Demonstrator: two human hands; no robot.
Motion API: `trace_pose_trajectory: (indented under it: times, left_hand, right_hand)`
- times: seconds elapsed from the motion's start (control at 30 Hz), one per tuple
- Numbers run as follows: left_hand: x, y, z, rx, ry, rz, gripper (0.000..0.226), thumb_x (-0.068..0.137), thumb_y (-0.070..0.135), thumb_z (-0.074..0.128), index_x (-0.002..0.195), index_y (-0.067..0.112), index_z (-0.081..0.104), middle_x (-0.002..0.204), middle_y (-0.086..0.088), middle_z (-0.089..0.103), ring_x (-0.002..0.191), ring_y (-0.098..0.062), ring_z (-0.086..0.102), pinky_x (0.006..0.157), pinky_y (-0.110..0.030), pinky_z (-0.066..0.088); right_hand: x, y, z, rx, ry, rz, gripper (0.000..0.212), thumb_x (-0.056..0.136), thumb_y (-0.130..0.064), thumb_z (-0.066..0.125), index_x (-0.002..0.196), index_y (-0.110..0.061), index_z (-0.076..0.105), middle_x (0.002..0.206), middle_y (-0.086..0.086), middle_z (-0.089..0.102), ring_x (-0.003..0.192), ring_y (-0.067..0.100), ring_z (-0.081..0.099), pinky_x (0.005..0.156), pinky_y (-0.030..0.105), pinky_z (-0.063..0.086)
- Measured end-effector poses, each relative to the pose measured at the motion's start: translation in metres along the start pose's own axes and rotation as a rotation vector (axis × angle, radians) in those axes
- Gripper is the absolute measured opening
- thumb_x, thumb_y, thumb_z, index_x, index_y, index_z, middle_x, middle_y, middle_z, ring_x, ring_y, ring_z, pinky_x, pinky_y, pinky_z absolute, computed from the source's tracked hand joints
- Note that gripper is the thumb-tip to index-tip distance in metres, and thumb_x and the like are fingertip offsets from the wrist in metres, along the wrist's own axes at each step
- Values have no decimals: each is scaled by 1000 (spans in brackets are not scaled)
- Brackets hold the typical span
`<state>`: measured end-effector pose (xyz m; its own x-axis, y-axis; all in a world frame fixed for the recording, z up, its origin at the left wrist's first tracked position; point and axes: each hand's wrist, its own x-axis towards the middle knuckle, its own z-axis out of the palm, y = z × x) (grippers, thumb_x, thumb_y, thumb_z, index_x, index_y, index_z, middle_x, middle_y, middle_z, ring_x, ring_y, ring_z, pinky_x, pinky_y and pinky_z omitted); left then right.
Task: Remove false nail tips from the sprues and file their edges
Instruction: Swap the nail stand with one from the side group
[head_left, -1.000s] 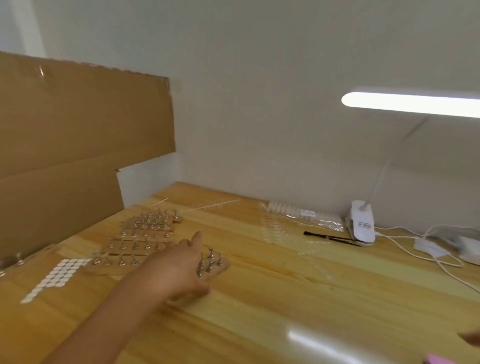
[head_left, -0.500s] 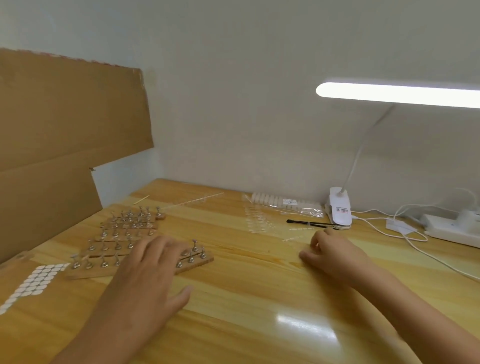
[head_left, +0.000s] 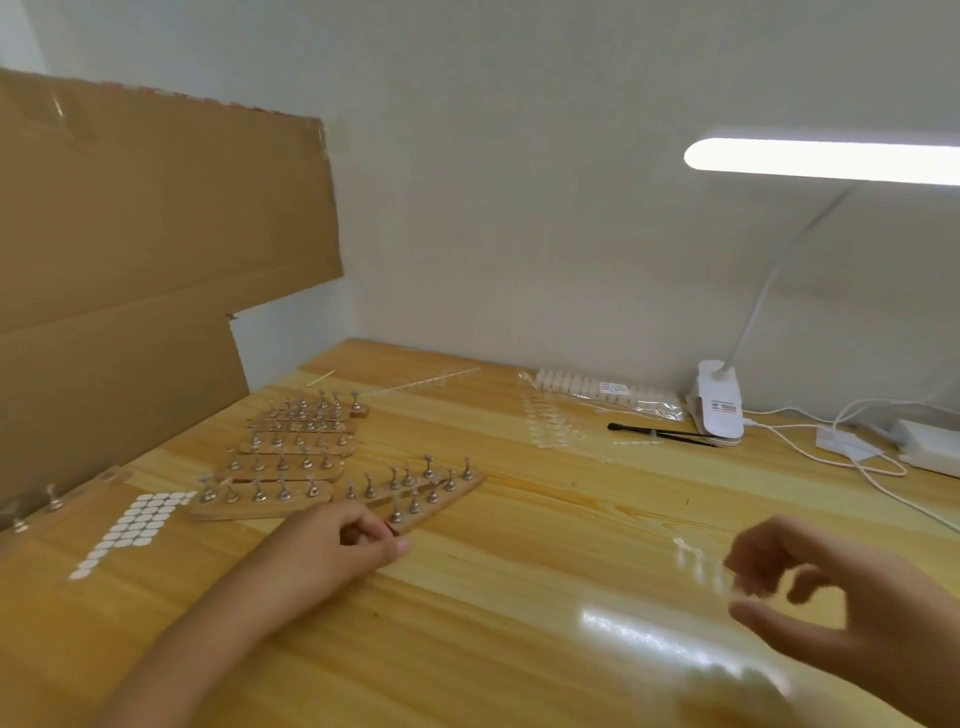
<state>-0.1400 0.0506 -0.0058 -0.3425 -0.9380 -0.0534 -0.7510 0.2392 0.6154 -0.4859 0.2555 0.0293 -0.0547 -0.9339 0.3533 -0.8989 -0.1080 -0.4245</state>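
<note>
Right hand (head_left: 826, 597) pinched a clear sprue of nail tips (head_left: 701, 566) above the table (head_left: 519, 623). Left hand (head_left: 332, 551), fingers curled, touched a wooden stand strip (head_left: 431, 499). I judged step 1, detaching tips, pending; next needs a 2-handed snap.

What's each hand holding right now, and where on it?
Right hand: a clear plastic sprue of false nail tips, pinched at its near end. Left hand: nothing clearly held; fingertips touch a wooden strip of metal pegs.

Wooden nail-stand strips (head_left: 291, 457) lie far left on the table (head_left: 519, 649); the bagged nail tips (head_left: 608, 392) and clip lamp (head_left: 719, 410) far right.
</note>
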Motion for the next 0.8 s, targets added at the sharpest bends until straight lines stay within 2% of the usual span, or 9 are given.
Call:
trace_pose_trajectory:
  times: [0.1,0.23,0.33,0.4,0.47,0.53,0.67,0.77,0.8]
  left_hand:
    - [1,2,5,20,17,8,25,80,55,73,91,36,62,79,9,63,67,-4,55,56,-21,36]
    - [5,15,15,199,76,47,37,83,58,68,106,38,46,78,10,58,66,-2,53,53,-22,34]
    - [11,34,19,257,79,81,27,92,47,62,111,29,55,76,11,58,64,-4,54,54,-22,36]
    - [9,50,25,208,48,99,19,90,42,65,103,29,60,75,13,54,61,-1,51,52,-19,35]
    - [0,67,36,133,-43,154,15,85,39,73,91,32,62,69,15,51,53,4,50,44,-11,30]
    - [-14,86,51,78,-181,242,17,81,40,77,88,33,63,66,14,50,50,7,49,44,-11,30]
    - [-35,124,75,125,-373,419,24,79,43,78,96,37,62,81,14,48,68,1,44,55,-18,29]
    - [-36,137,66,314,-547,460,42,77,48,76,113,46,54,102,21,49,94,5,45,71,-13,37]
    - [-33,142,60,368,-571,469,43,79,48,74,115,49,51,106,24,48,99,7,44,77,-14,38]
  right_hand:
    - [-28,8,-2,60,22,53,34,80,-69,62,99,-40,63,80,-18,69,64,1,65,50,8,46]
    - [-54,12,-1,148,118,106,48,76,-71,65,106,-34,68,81,-10,72,63,3,66,52,9,48]
    - [-60,1,-2,299,169,114,41,76,-57,74,111,-36,69,82,-5,73,72,7,69,61,15,54]
    - [-61,-4,-4,387,193,104,35,72,-42,80,105,-42,71,85,-2,74,77,11,71,67,15,54]
    - [-57,-12,-10,441,182,115,34,66,-32,75,98,-44,73,88,-2,74,78,10,70,71,13,53]
    - [-48,-21,-18,458,175,118,29,68,-28,74,97,-37,75,90,-4,73,79,7,69,70,13,53]
    - [-32,-28,-25,382,217,138,29,77,-24,74,105,-30,68,94,-17,67,85,5,66,60,10,49]
    - [-34,-25,-15,247,280,84,32,80,-21,73,109,-33,65,93,-16,64,92,8,63,72,17,52]
    - [-37,-23,-11,216,297,63,33,81,-22,71,111,-34,64,95,-16,63,93,8,62,76,19,52]
